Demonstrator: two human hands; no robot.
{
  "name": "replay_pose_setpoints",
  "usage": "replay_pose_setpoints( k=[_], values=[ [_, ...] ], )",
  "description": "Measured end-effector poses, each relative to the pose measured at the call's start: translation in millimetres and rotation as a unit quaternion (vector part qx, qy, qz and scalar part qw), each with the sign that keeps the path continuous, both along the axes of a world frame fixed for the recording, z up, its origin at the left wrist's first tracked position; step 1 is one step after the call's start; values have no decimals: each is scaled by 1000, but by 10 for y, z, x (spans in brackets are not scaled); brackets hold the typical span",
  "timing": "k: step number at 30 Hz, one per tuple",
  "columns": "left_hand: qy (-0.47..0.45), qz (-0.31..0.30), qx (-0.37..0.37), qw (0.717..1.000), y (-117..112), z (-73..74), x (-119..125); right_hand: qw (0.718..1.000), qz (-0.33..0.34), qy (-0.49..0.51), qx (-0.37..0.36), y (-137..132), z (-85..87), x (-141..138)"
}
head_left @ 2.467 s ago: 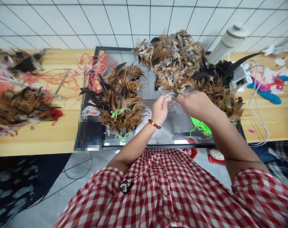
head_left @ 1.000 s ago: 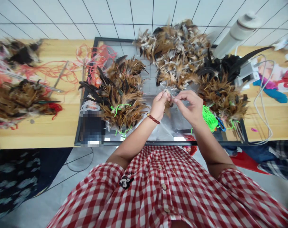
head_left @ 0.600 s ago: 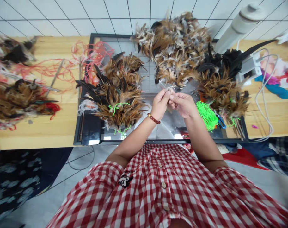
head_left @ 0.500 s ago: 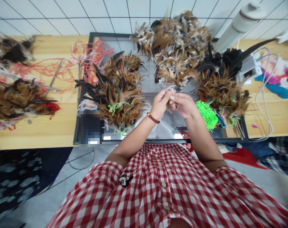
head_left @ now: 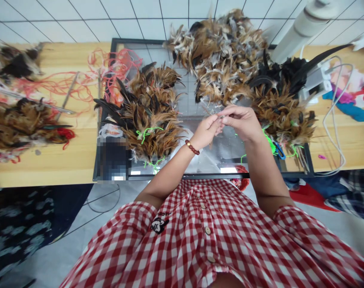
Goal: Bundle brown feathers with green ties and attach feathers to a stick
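Observation:
My left hand (head_left: 208,130), a beaded bracelet (head_left: 192,147) at its wrist, is closed in a pinch above the glass-topped tray. A brownish feather (head_left: 211,144) shows just below its fingers. My right hand (head_left: 243,122) meets it from the right, thumb and fingertips pinched together against the left fingertips. What lies between the right fingertips is too small to make out. Behind both hands rises a big heap of loose brown and white feathers (head_left: 226,56). Bright green cord (head_left: 271,142) is partly hidden by my right forearm.
Tied brown feather bunches (head_left: 154,120) lie left, others (head_left: 285,112) right beside a blue-handled tool (head_left: 279,151). Pink string (head_left: 118,68) tangles at the back left. A tall pale bottle (head_left: 304,32) and a white cable (head_left: 331,120) stand right. The tray has a black rim (head_left: 217,176).
My right hand has turned over, its back now facing up, and its forearm has swung over the green cord. The left hand stays near the same place, its fingers reaching further right.

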State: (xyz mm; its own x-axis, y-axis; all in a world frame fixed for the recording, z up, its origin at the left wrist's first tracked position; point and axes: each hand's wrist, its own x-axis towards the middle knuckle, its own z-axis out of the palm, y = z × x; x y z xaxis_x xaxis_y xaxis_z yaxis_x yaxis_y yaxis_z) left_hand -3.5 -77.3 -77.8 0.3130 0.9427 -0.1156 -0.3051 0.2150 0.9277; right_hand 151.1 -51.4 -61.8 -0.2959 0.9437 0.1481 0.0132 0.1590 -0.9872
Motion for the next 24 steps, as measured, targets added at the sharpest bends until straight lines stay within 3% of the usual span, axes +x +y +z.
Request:
replay_pose_setpoints(
  k=[5, 11, 13, 16, 18, 20, 24],
  values=[
    [-24, -29, -9, 999, -4, 13, 4, 997, -27, 57, -48, 8, -42, -39],
    [1, 19, -1, 1000, 47, -105, 27, 993, -96, 8, -72, 41, -161, -142],
    [11, 46, -4, 999, 77, -141, 22, 991, -126, -6, -49, 77, -168, -78],
    [-3, 97, -29, 995, 125, -159, -6, 979, -198, -46, 28, 85, -82, 246],
    [-12, 129, -42, 991, 151, -146, -28, 966, -217, -125, 66, -3, 13, 558],
    [-22, 148, -46, 988, 166, -123, -41, 943, -183, -268, 82, -188, 92, 843],
    [-40, 161, -42, 985, 166, -90, -46, 859, -69, -496, 112, -714, 110, 1107]
  ],
)
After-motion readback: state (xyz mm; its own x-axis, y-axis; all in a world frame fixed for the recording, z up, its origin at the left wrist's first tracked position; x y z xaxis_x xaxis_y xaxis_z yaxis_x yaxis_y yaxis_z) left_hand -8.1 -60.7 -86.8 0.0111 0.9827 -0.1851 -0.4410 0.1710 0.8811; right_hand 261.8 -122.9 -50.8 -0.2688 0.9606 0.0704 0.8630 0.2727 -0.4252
